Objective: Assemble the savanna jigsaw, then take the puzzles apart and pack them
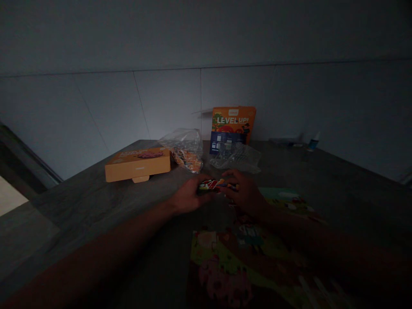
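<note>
In the dim head view, a small pile of colourful puzzle pieces (212, 184) lies between my hands above the grey table. My left hand (189, 196) is closed round the left side of the pieces, thumb toward me. From the right, my right hand (246, 192) curls its fingers over the other end of the pile. Nearer to me, a partly joined jigsaw puzzle (222, 274) shows a pink figure on green and brown ground. My right forearm hides some of it. More of the picture, a green and pale puzzle section (286, 198), shows beyond that forearm.
An orange box (138, 167) with its flap out lies at left. Behind my hands are a clear plastic bag (185, 150) with orange contents, a crumpled clear bag (238, 158) and an upright orange "LEVEL UP!" box (233, 124). A small bottle (313, 142) stands near the wall.
</note>
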`<control>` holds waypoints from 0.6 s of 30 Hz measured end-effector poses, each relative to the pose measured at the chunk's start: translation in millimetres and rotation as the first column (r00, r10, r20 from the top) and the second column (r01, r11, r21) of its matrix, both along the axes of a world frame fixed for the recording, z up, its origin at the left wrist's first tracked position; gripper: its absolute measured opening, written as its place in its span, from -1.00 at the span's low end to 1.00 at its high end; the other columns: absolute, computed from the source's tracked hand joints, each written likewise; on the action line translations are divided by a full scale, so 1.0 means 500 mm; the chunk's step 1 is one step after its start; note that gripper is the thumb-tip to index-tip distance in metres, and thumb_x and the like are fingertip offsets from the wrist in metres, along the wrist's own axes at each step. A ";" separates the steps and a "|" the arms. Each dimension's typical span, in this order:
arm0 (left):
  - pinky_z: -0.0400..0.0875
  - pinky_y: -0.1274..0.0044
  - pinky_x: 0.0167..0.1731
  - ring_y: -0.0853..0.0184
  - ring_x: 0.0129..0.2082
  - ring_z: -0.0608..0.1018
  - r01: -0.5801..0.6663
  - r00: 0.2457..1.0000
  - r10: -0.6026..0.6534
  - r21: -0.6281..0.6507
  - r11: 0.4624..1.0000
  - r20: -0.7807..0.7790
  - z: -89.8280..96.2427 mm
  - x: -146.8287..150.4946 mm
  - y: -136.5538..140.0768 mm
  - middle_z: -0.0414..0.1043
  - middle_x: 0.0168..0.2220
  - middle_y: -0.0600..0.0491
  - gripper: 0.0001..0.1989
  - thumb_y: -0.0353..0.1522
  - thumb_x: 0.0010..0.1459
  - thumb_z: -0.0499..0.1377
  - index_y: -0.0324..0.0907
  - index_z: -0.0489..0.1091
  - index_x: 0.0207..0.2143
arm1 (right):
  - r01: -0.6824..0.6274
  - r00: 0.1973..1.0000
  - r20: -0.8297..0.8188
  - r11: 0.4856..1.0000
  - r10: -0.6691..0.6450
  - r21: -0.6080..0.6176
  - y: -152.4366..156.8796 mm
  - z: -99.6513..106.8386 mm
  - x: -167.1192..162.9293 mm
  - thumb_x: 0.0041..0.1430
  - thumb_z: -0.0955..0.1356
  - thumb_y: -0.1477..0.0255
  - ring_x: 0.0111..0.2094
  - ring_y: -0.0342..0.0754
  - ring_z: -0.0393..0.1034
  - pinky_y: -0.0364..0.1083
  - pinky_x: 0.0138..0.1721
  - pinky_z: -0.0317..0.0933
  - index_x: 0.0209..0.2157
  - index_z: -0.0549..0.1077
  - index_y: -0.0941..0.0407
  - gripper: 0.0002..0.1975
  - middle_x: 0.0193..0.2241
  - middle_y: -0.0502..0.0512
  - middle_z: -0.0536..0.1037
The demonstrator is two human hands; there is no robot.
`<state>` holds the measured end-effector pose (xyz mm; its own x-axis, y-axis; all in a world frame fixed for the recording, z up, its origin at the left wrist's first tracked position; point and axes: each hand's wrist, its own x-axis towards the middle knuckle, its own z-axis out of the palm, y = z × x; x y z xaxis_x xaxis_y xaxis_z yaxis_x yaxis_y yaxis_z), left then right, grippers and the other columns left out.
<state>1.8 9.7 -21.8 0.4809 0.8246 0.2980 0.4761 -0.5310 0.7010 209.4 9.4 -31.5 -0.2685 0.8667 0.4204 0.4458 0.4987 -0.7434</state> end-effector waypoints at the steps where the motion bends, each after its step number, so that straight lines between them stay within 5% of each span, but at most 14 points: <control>1: 0.41 0.53 -0.31 0.28 -0.31 0.53 -0.001 1.000 0.001 -0.006 1.000 0.009 0.000 0.002 -0.001 0.51 -0.27 0.01 -0.72 -0.32 0.12 0.18 -0.27 0.40 -0.13 | 0.005 1.000 0.018 1.000 -0.005 0.007 -0.001 -0.001 -0.001 0.08 0.41 0.41 -0.27 0.03 0.52 -0.02 -0.24 0.33 -0.11 0.31 0.08 -0.67 -0.29 0.09 0.59; 9: 0.41 0.45 -0.15 0.23 -0.19 0.54 -0.163 0.984 0.165 -0.032 0.986 0.073 -0.005 -0.001 0.013 0.52 -0.20 -0.02 -0.75 -0.39 0.14 0.15 -0.25 0.38 -0.11 | 0.042 0.994 0.097 0.998 -0.045 0.038 -0.004 -0.003 0.003 0.01 0.36 0.60 -0.29 0.01 0.48 -0.05 -0.27 0.31 -0.04 0.31 0.14 -0.57 -0.27 0.12 0.52; 14: 0.46 0.48 -0.27 0.27 -0.27 0.55 -0.012 0.996 0.020 -0.092 0.996 0.084 -0.018 -0.002 0.012 0.51 -0.21 -0.01 -0.69 -0.40 0.10 0.20 -0.24 0.34 -0.08 | -0.073 0.997 0.025 0.997 0.074 -0.029 -0.012 0.002 -0.004 0.04 0.42 0.43 -0.32 -0.02 0.48 -0.07 -0.30 0.33 -0.04 0.31 0.10 -0.58 -0.31 0.05 0.53; 18: 0.45 0.53 -0.33 0.32 -0.31 0.54 0.097 0.993 -0.090 -0.100 0.990 0.075 -0.008 0.004 -0.002 0.49 -0.19 0.00 -0.68 -0.44 0.08 0.21 -0.24 0.33 -0.08 | -0.006 0.994 0.111 1.000 0.008 -0.017 -0.013 0.006 -0.007 -0.03 0.49 0.41 -0.29 0.02 0.48 -0.04 -0.27 0.30 -0.05 0.33 0.14 -0.51 -0.28 0.09 0.54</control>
<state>3.7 8.8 -25.7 0.5385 0.8049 0.2493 0.3755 -0.4940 0.7842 206.0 3.1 -28.6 -0.3192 0.8710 0.3735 0.5225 0.4906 -0.6973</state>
